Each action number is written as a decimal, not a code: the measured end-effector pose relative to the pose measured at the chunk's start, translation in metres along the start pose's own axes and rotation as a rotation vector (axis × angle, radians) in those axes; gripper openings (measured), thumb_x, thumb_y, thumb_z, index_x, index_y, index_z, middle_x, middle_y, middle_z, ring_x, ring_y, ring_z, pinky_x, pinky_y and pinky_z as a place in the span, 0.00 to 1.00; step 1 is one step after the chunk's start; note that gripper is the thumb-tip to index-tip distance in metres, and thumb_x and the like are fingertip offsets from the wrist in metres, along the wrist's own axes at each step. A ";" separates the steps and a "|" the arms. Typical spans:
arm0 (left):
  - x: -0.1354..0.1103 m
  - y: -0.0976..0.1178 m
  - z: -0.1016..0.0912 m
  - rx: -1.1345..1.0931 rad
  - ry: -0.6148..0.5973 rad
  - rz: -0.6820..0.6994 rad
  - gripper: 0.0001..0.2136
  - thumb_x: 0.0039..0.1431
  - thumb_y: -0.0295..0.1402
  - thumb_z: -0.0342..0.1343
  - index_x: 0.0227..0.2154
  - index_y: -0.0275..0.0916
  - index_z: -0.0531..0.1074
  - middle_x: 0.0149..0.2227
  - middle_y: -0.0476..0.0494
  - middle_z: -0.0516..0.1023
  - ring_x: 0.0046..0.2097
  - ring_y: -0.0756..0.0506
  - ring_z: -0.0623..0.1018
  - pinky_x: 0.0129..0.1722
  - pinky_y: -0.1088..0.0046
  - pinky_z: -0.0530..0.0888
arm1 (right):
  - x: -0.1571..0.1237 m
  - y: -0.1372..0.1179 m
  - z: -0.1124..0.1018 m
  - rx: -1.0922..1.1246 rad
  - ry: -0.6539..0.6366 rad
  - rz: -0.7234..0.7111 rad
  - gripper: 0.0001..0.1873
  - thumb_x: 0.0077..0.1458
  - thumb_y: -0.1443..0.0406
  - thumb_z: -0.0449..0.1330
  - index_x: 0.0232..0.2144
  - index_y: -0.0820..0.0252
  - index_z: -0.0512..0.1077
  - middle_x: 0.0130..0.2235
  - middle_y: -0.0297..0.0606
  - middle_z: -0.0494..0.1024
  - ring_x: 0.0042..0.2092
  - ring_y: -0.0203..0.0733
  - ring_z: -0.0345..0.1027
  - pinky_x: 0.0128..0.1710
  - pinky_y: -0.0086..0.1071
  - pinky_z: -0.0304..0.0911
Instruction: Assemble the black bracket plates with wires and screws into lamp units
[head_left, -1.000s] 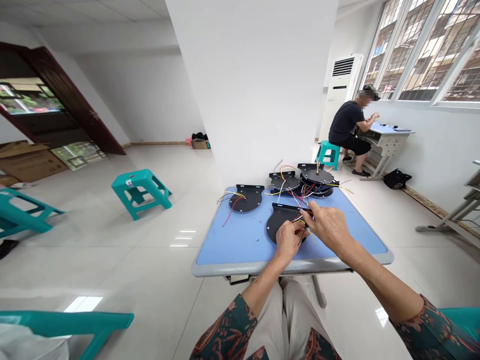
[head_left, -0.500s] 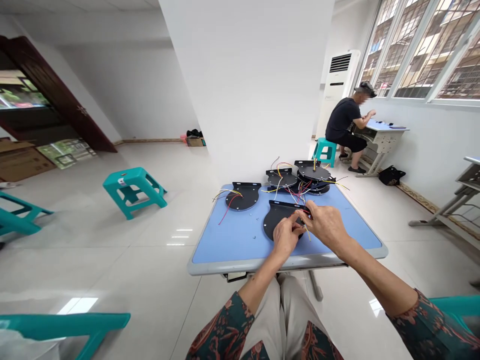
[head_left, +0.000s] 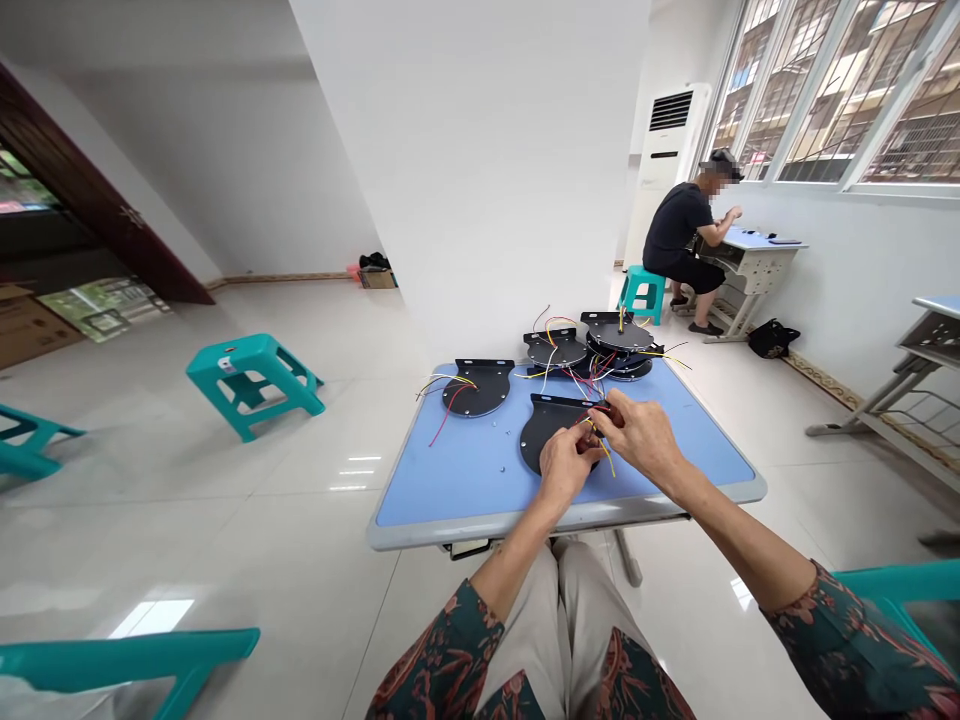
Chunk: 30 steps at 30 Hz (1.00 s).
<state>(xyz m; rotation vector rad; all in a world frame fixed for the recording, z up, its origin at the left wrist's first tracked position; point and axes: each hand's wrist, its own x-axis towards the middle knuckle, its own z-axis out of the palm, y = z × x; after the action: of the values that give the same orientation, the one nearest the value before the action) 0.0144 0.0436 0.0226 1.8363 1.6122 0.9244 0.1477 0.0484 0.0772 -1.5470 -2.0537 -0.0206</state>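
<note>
A black round plate (head_left: pixel 541 432) with a straight bracket edge lies near the front of the blue table (head_left: pixel 465 480). Thin red and yellow wires (head_left: pixel 600 440) come off its right side. My left hand (head_left: pixel 564 464) rests over the plate's near right part, fingers pinched on the wires. My right hand (head_left: pixel 637 436) is closed on the same wires just to the right. A second black plate (head_left: pixel 475 388) with loose wires lies farther left. Several more plates are stacked (head_left: pixel 600 348) at the table's far edge.
A white pillar (head_left: pixel 480 170) rises right behind the table. A teal stool (head_left: pixel 251 380) stands on the glossy floor to the left. At the back right a person (head_left: pixel 682 245) sits at a desk (head_left: pixel 757 255) by the windows; another desk (head_left: pixel 930 335) is at the right.
The view has drifted, so the table sits a little more to the left and higher in the frame. Both hands stay pinched on the wires at the near plate, shifting only slightly.
</note>
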 end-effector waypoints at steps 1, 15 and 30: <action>0.000 0.000 0.001 0.014 0.013 -0.012 0.11 0.56 0.28 0.66 0.43 0.44 0.81 0.35 0.50 0.83 0.40 0.46 0.79 0.39 0.74 0.69 | -0.001 -0.001 0.002 -0.001 0.002 0.010 0.12 0.63 0.56 0.57 0.31 0.56 0.71 0.23 0.35 0.75 0.24 0.40 0.64 0.27 0.31 0.46; 0.000 0.000 -0.003 -0.099 -0.023 0.034 0.14 0.56 0.23 0.64 0.43 0.45 0.81 0.33 0.53 0.85 0.41 0.46 0.80 0.40 0.74 0.68 | 0.008 -0.008 -0.014 -0.045 -0.056 -0.062 0.07 0.62 0.61 0.57 0.37 0.57 0.73 0.25 0.36 0.77 0.27 0.42 0.67 0.28 0.32 0.46; -0.001 -0.002 -0.001 -0.034 -0.031 0.048 0.15 0.57 0.25 0.63 0.47 0.47 0.79 0.36 0.53 0.85 0.44 0.46 0.79 0.42 0.74 0.69 | 0.005 -0.001 -0.020 0.054 -0.127 -0.100 0.07 0.62 0.63 0.56 0.39 0.57 0.74 0.26 0.36 0.76 0.27 0.41 0.66 0.30 0.31 0.49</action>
<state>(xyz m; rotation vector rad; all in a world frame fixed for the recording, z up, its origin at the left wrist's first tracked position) 0.0121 0.0432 0.0213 1.8643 1.5303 0.9340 0.1546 0.0462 0.0965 -1.4447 -2.2107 0.0971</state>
